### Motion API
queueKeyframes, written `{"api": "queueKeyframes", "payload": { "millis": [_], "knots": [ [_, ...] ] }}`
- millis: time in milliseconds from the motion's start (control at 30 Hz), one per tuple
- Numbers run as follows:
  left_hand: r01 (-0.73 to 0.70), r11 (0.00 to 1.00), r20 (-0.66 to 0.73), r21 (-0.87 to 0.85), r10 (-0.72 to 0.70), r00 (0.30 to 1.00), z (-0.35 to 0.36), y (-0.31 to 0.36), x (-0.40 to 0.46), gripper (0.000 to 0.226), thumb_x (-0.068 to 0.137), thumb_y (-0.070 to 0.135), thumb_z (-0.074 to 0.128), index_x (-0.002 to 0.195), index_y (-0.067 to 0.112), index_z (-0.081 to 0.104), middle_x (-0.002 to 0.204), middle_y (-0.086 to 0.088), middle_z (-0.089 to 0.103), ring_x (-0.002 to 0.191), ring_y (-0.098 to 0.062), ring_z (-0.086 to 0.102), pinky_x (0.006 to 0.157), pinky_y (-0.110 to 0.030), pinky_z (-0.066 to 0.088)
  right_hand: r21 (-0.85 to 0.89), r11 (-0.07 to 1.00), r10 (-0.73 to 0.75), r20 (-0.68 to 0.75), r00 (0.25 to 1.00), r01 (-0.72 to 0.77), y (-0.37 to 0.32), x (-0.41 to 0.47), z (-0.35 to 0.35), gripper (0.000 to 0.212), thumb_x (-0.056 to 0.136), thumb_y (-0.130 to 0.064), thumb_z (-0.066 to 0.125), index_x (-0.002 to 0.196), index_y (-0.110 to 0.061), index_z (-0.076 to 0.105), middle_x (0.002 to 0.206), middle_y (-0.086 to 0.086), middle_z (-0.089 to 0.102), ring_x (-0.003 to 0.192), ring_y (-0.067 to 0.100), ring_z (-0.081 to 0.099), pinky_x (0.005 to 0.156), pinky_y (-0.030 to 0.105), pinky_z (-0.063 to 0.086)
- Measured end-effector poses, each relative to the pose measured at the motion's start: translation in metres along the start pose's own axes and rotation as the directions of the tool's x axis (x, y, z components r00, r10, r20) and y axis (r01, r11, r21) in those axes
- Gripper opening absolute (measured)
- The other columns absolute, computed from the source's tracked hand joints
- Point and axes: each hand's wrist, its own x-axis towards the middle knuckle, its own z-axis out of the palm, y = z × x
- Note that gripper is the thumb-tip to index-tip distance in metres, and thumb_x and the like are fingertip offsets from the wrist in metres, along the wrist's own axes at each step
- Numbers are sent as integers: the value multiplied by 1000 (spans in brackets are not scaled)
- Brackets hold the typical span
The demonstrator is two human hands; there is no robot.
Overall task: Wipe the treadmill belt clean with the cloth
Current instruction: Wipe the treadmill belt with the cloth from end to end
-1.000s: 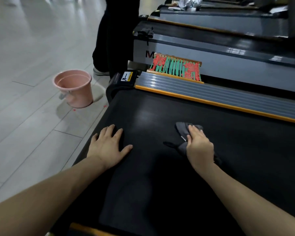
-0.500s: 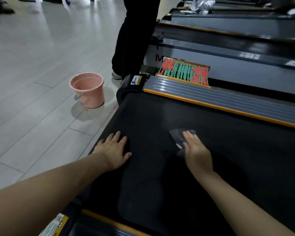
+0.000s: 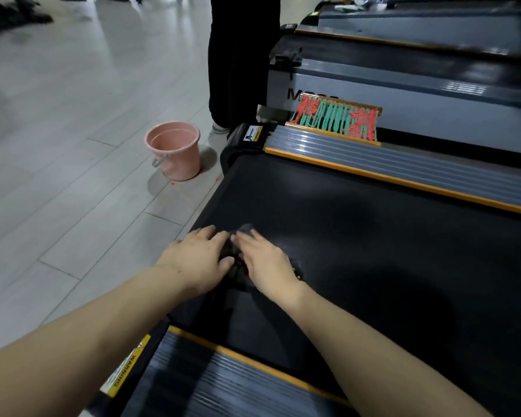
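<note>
The black treadmill belt [image 3: 373, 251] fills the middle and right of the view. A dark grey cloth [image 3: 238, 266] lies on the belt near its left end, mostly covered. My right hand [image 3: 265, 260] presses flat on the cloth with its fingers stretched forward. Right beside it, my left hand [image 3: 199, 257] lies flat on the belt at its left edge, thumb touching the cloth. Both hands are side by side, almost touching.
A pink bucket [image 3: 175, 150] stands on the grey tiled floor to the left. A person in dark trousers [image 3: 241, 55] stands behind it. Grey side rails with orange trim [image 3: 403, 164] border the belt. A red and green brush [image 3: 337, 118] leans against the neighbouring treadmill [image 3: 433, 85].
My right hand has slid the cloth leftward across the belt until it is beside my left hand. The camera has tilted and shifted, showing more of the near rail.
</note>
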Motion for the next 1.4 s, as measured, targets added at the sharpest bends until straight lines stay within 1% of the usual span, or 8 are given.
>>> {"api": "queueKeyframes", "payload": {
  "millis": [100,267,600,800,933,1167,1267,1400],
  "knots": [
    [-5,1000,-62,-24,4,998,8,3,-2,60,101,55,38,155,32,26,164,3,24,149,-21,27,115,-43,33,-45,998,-43,-26,999,42,59,-21,-26,42,93,-15,61,135,-20,58,138,-3,58,133,19,50,113,26,33],
    [-96,995,-76,35,99,992,32,0,3,60,102,52,37,156,29,26,165,1,25,151,-19,24,119,-40,30,-32,953,295,-147,944,-302,119,-15,-52,43,95,-16,58,137,-23,55,143,-5,54,137,23,45,112,37,39],
    [-78,994,120,76,69,990,63,-43,21,65,101,56,39,158,35,17,169,1,7,154,-23,11,121,-47,26,-26,946,-315,164,935,324,62,-103,-54,42,100,-15,53,141,-21,50,147,-6,49,144,17,33,116,28,31],
    [-86,995,163,58,76,984,68,-46,14,74,99,60,43,160,36,9,169,2,-4,156,-22,1,123,-47,22,-82,945,302,-151,941,-317,129,-10,-64,41,95,-13,57,135,-22,58,138,-2,59,135,23,47,106,47,44],
    [-89,996,189,23,83,979,73,-39,15,80,97,64,43,160,35,4,169,-1,-9,155,-29,-4,124,-49,18,-43,999,2,-77,997,-5,69,-71,-58,40,92,-9,61,132,-14,60,137,3,59,132,25,50,114,33,35],
    [-80,997,169,13,76,983,83,-29,8,79,98,61,43,160,33,3,168,-4,-13,155,-31,-9,124,-53,16,79,929,-370,136,919,363,43,-138,-51,35,102,-18,54,136,-16,57,143,-3,53,141,19,39,115,34,35],
    [-91,996,165,15,87,982,86,-30,4,75,100,59,40,160,34,4,168,-3,-12,155,-28,-9,124,-53,16,-54,991,-126,-41,991,123,83,-78,-50,36,98,-18,51,133,-17,59,138,3,58,133,28,49,113,36,37],
    [-96,995,167,12,93,982,85,-29,6,76,100,58,43,160,32,5,169,-5,-11,155,-29,-7,124,-52,16,-29,959,274,-171,946,-283,94,-36,-54,41,92,-13,59,132,-17,60,135,1,61,131,26,52,110,41,41]
  ]
}}
